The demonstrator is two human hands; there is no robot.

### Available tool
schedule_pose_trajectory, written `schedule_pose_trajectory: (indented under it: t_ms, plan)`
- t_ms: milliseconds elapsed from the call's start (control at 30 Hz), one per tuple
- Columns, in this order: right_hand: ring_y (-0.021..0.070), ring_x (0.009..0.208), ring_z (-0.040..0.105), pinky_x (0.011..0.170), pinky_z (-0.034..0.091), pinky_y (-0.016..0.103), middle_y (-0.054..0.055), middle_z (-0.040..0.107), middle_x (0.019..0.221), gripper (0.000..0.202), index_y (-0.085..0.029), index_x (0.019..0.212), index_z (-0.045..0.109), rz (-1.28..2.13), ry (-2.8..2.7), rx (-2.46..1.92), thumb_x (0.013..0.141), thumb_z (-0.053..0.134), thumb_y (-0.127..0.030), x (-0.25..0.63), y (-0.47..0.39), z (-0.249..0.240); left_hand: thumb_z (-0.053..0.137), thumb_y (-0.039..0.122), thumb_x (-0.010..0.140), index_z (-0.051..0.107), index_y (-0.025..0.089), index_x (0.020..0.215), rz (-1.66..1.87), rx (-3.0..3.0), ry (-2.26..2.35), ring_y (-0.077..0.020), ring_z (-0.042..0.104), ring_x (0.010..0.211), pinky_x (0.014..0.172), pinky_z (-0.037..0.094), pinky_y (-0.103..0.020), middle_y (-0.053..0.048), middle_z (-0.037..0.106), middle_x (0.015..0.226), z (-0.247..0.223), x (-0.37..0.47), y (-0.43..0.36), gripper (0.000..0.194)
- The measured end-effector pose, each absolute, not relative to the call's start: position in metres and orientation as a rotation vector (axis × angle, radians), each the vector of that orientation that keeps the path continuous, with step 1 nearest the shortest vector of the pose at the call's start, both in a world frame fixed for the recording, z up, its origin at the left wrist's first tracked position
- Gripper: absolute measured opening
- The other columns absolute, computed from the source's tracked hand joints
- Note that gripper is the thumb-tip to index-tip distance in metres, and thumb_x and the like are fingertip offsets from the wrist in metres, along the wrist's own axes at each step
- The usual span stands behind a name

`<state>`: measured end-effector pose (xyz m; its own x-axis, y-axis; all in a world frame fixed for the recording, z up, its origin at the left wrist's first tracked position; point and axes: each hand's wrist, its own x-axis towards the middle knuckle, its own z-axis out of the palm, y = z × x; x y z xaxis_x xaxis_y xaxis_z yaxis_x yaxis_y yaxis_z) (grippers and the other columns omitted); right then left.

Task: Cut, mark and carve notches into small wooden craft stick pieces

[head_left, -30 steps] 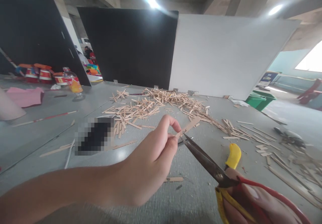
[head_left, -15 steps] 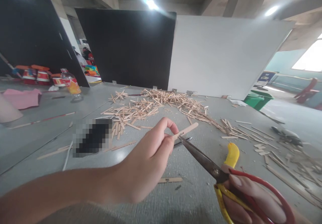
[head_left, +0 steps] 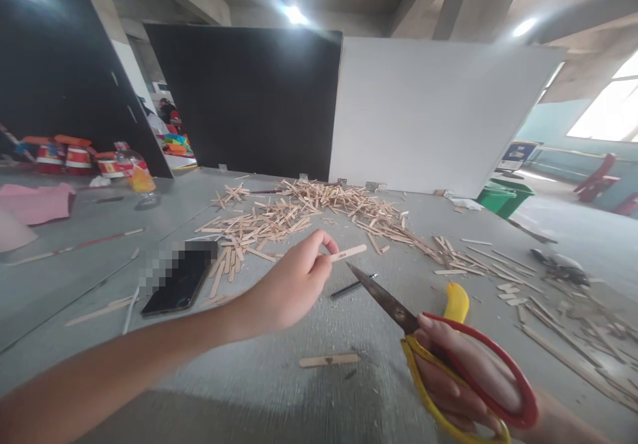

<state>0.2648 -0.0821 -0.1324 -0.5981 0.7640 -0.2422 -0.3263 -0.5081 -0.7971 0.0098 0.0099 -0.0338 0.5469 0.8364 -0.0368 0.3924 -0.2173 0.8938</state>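
Note:
A small wooden stick [head_left: 353, 252] with a notch is pinched between the thumb and fingers of my left hand [head_left: 294, 281]. My right hand [head_left: 463, 371] grips scissors [head_left: 386, 301] by their red and yellow handles. The blades are closed, and their tip points at the stick without touching it. Beneath my left hand, a second notched stick [head_left: 329, 360] lies on the grey table. A dark pen [head_left: 353, 287] rests between the stick and the scissors.
Loose sticks [head_left: 279, 215] form a large pile at the back. A phone [head_left: 184, 278] with a white cable lies left, a yellow object [head_left: 456, 303] right. Thin cut strips [head_left: 563, 337] cover the right side. Further left are a bottle [head_left: 139, 175] and pink cloth [head_left: 37, 203].
My left hand has drawn slightly back and left with the stick, away from the scissor tip. The scissors have shifted left and a little down, opening a gap.

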Motion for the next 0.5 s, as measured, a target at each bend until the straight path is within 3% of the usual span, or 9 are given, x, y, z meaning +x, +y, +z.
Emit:
schedule_pose_trajectory:
  t_ms: [200,333,500]
  plan:
    - [0.0061,0.025,0.021,0.033,0.028,0.018,-0.009,0.031,0.029,0.069,-0.020,0.056,0.055,1.952,-1.006,-0.820,0.100,0.040,-0.072,0.267,-0.090,-0.109,0.045,0.029,0.103,0.053,0.024,0.105,0.706,1.816,0.916,-0.0105,0.050,0.055,0.051,0.045,-0.023,0.005,0.047,0.073,-0.024,0.006,0.021,0.010]
    - [0.0061,0.037,0.026,0.039,0.026,0.019,-0.006,0.043,0.048,0.064,-0.018,0.070,0.061,1.836,-1.240,-0.905,0.099,0.046,-0.073,0.273,-0.108,-0.094,0.049,0.024,0.101,0.057,0.022,0.097,0.854,1.848,0.891,-0.0103,0.055,0.057,0.056,0.049,-0.025,0.005,0.050,0.072,-0.013,0.003,0.018,0.009]
    - [0.0126,0.059,0.049,0.058,0.047,0.022,0.001,0.058,0.073,0.050,-0.021,0.095,0.066,1.753,-1.462,-0.924,0.096,0.058,-0.070,0.293,-0.126,-0.110,0.046,0.015,0.099,0.059,0.020,0.085,1.000,1.891,0.866,-0.0089,0.054,0.055,0.054,0.045,-0.025,0.004,0.051,0.070,-0.001,0.001,0.012,0.020]
